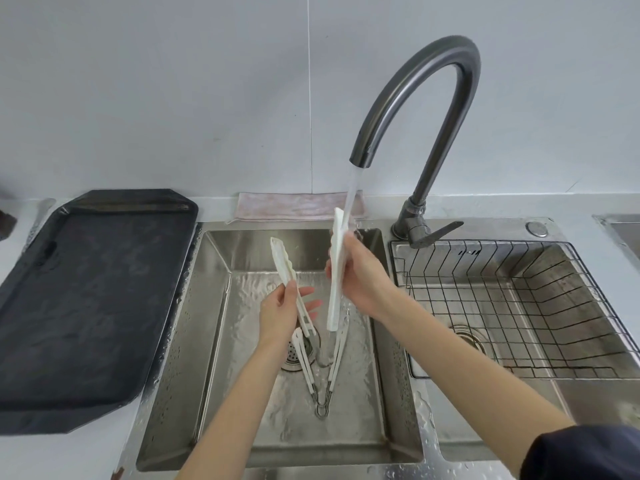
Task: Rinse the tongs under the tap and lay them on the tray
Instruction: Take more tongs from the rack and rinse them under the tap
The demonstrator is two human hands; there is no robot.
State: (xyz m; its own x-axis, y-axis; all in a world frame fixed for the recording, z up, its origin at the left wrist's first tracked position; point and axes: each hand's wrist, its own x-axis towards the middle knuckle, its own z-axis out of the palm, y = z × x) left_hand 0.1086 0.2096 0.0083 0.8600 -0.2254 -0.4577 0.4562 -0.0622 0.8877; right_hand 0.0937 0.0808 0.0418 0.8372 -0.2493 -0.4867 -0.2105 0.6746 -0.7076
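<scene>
No brand, label or readable writing on any item; a few dark marks on the far wall of the right basin are too small to read.

Tongs (334, 271): white, two long arms joined by a wire spring hinge at the near end, low over the basin floor; the arms splay upward and away in a V, tips pointing toward the wall and up; long axis runs near-to-far, tilted steeply up at the far end.

Left hand (282, 315): closed round the lower part of the left arm of the tongs, thumb on top, two fingers sticking out loose to the right; that arm's scalloped tip rises above and beyond the hand.

Right hand (360, 278): gripping the right arm of the tongs at mid-length, fingers wrapped; its tip stands just above the hand, in the falling water.

Tap (415, 109): dark gooseneck, spout above and beyond the right hand, stream running onto the right tong tip; lever base to the right of that hand.

Sink (214, 306): steel, wet, both hands over its left basin; drain strainer below the left hand.

Tray (90, 299): black, well left of the left hand, on the counter, wet.

Wire rack (519, 306) in the basin right of the right hand; pinkish cloth (298, 206) beyond both hands against the wall.
</scene>
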